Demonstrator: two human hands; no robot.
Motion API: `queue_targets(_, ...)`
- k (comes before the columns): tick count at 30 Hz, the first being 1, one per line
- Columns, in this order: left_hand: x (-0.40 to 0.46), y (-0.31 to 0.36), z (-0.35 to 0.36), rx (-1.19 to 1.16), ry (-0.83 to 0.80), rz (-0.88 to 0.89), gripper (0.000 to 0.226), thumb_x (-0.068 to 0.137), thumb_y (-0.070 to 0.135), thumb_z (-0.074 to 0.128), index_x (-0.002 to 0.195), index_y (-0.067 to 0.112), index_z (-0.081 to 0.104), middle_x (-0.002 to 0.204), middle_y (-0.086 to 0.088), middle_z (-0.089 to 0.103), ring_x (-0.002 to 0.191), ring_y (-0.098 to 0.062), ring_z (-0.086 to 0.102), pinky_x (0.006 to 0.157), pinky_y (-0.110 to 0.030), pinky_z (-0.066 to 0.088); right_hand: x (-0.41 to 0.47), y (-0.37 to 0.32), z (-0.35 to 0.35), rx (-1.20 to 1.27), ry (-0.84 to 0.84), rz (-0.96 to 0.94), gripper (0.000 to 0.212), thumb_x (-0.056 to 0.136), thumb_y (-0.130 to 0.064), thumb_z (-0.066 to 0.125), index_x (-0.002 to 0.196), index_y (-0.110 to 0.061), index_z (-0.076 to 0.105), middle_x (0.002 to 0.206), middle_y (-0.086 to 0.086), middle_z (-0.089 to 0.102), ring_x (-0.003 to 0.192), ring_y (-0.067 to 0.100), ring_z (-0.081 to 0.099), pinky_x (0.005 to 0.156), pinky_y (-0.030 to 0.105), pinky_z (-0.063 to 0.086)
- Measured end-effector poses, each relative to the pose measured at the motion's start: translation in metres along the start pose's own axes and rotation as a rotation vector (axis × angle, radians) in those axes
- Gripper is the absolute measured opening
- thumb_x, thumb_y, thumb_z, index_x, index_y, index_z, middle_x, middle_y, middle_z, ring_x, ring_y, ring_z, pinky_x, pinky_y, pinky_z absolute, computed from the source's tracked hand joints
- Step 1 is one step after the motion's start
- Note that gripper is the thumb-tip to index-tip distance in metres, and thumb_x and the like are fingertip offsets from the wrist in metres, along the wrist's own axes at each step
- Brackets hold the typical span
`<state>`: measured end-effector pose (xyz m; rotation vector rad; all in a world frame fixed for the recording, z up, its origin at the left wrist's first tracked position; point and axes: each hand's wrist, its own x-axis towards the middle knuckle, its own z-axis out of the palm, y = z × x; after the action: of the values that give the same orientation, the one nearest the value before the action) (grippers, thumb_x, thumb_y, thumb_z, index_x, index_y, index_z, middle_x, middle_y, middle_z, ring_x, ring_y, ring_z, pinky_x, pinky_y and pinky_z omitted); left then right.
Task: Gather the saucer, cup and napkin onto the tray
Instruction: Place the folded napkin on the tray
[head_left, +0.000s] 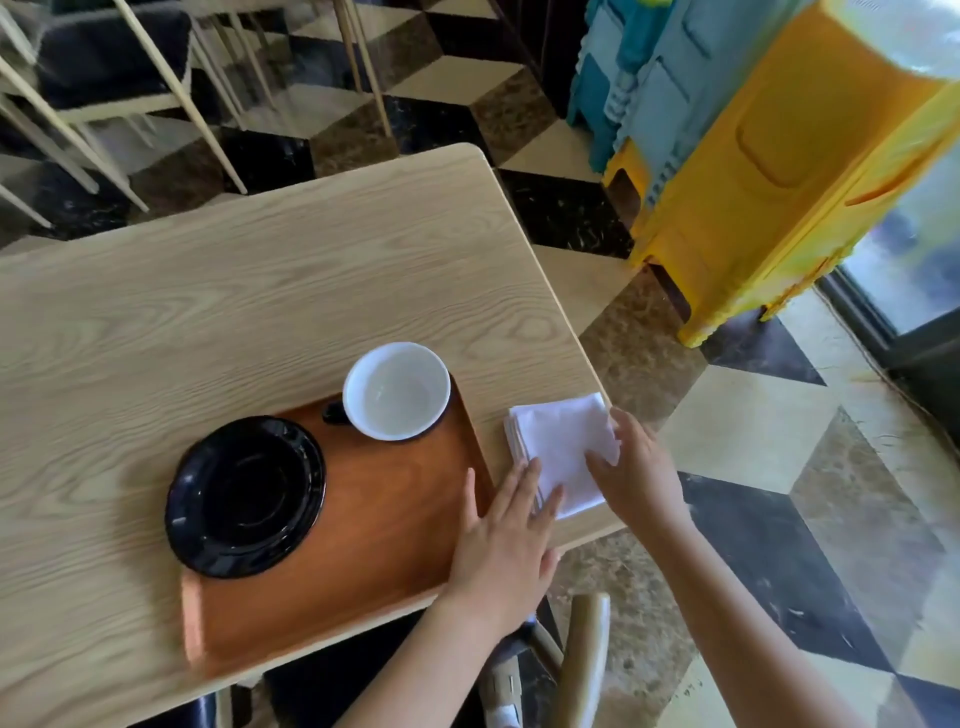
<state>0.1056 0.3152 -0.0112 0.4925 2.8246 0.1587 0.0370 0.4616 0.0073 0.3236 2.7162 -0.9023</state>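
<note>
A brown wooden tray (384, 530) lies on the light wooden table. On its left end sits a black saucer (245, 496). At its far right corner stands a cup (396, 391), white inside and black outside, handle pointing left. A folded white napkin (558, 441) lies on the table just right of the tray, by the table's right edge. My left hand (506, 545) rests flat over the tray's right rim, its fingertips on the napkin's near left edge. My right hand (641, 470) grips the napkin's right side, thumb on top.
The table (260, 291) ends just right of the napkin. Beyond it is a checkered tile floor with yellow and blue plastic stools (769, 171) stacked at the right. Chairs (104, 78) stand behind the table, and a chair back (587, 654) is below its near edge.
</note>
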Motion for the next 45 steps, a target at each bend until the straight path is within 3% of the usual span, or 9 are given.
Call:
queue_targets(4, 0.000, 0.000, -0.004, -0.062, 0.067, -0.029, 0.052, 0.078, 0.045, 0.033, 0.119, 0.027, 0.059, 0.133, -0.004, 0.058, 0.125, -0.015, 0.050, 0.094, -0.060, 0.039, 0.011, -0.003, -0.006, 0.172, -0.055, 0.153, 0.022, 0.086, -0.016, 0.052, 0.089, 0.003, 0.062, 0.076, 0.013, 0.059, 0.068, 0.024, 0.049, 0.050, 0.027, 0.030)
queue_targets(9, -0.002, -0.001, -0.016, -0.720, 0.267, -0.222, 0.050, 0.082, 0.039, 0.035, 0.118, 0.012, 0.058, 0.124, -0.004, 0.062, 0.116, -0.014, 0.055, 0.107, -0.039, 0.036, -0.001, -0.012, -0.018, 0.421, -0.101, 0.069, 0.011, 0.085, -0.013, 0.057, 0.081, -0.005, 0.062, 0.073, 0.009, 0.063, 0.064, 0.021, 0.053, 0.058, 0.030, 0.038)
queue_targets(15, -0.008, -0.017, -0.038, -1.442, 0.280, -0.539, 0.038, 0.088, 0.010, 0.055, 0.123, 0.022, 0.044, 0.115, 0.007, 0.059, 0.108, -0.004, 0.056, 0.082, -0.010, 0.047, -0.021, -0.034, -0.030, 0.580, -0.247, -0.049, 0.008, 0.084, -0.012, 0.060, 0.081, -0.008, 0.067, 0.075, 0.009, 0.069, 0.066, 0.019, 0.059, 0.060, 0.031, 0.041)
queue_targets(18, -0.018, -0.033, -0.040, -1.680, 0.248, -0.696, 0.051, 0.084, 0.008, 0.061, 0.128, 0.024, 0.042, 0.105, -0.007, 0.067, 0.100, -0.023, 0.064, 0.086, -0.039, 0.053, -0.028, -0.043, -0.027, 0.654, -0.314, -0.051, 0.009, 0.081, -0.018, 0.064, 0.086, -0.011, 0.067, 0.078, 0.005, 0.072, 0.070, 0.020, 0.063, 0.063, 0.033, 0.044)
queue_targets(23, -0.049, -0.049, -0.041, -1.454, 0.369, -0.694, 0.042, 0.083, 0.007, 0.063, 0.112, 0.030, 0.044, 0.095, 0.005, 0.068, 0.077, 0.001, 0.065, 0.065, -0.015, 0.051, -0.039, -0.051, -0.003, 0.694, -0.334, -0.035, 0.045, 0.084, 0.001, 0.055, 0.106, -0.037, 0.047, 0.082, 0.006, 0.070, 0.076, 0.022, 0.064, 0.074, 0.042, 0.050)
queue_targets(27, -0.071, -0.063, -0.030, -1.228, 0.372, -0.654, 0.042, 0.079, 0.003, 0.065, 0.102, 0.033, 0.046, 0.107, 0.002, 0.065, 0.092, -0.003, 0.063, 0.080, -0.026, 0.054, -0.048, -0.056, 0.022, 0.464, -0.322, -0.140, 0.051, 0.083, 0.000, 0.051, 0.090, -0.049, 0.039, 0.085, 0.004, 0.066, 0.071, 0.021, 0.062, 0.059, 0.030, 0.046)
queue_targets(31, -0.080, -0.070, -0.020, -0.977, 0.348, -0.615, 0.044, 0.077, 0.005, 0.065, 0.111, 0.030, 0.051, 0.112, 0.017, 0.055, 0.107, -0.005, 0.053, 0.095, -0.034, 0.047, -0.050, -0.061, 0.045, 0.255, -0.351, -0.213, 0.036, 0.081, -0.004, 0.053, 0.101, -0.034, 0.053, 0.090, -0.001, 0.062, 0.083, 0.020, 0.060, 0.062, 0.025, 0.044)
queue_targets(40, -0.081, -0.075, 0.002, -0.712, 0.284, -0.536, 0.056, 0.077, 0.005, 0.066, 0.130, 0.015, 0.049, 0.124, -0.005, 0.051, 0.117, -0.017, 0.048, 0.094, -0.010, 0.028, -0.064, -0.063, 0.067, -0.247, -0.185, -0.438, 0.046, 0.076, -0.014, 0.066, 0.121, -0.016, 0.051, 0.114, 0.009, 0.051, 0.098, 0.029, 0.053, 0.065, 0.029, 0.043)
queue_targets(45, -0.088, -0.073, 0.019, -0.426, 0.338, -0.411, 0.061, 0.069, 0.007, 0.075, 0.125, 0.006, 0.053, 0.140, -0.021, 0.044, 0.131, -0.035, 0.041, 0.099, -0.039, 0.040, -0.068, -0.044, 0.081, -0.433, -0.095, -0.632, 0.054, 0.068, -0.022, 0.072, 0.119, -0.010, 0.058, 0.134, 0.019, 0.053, 0.125, 0.037, 0.048, 0.091, 0.046, 0.051)
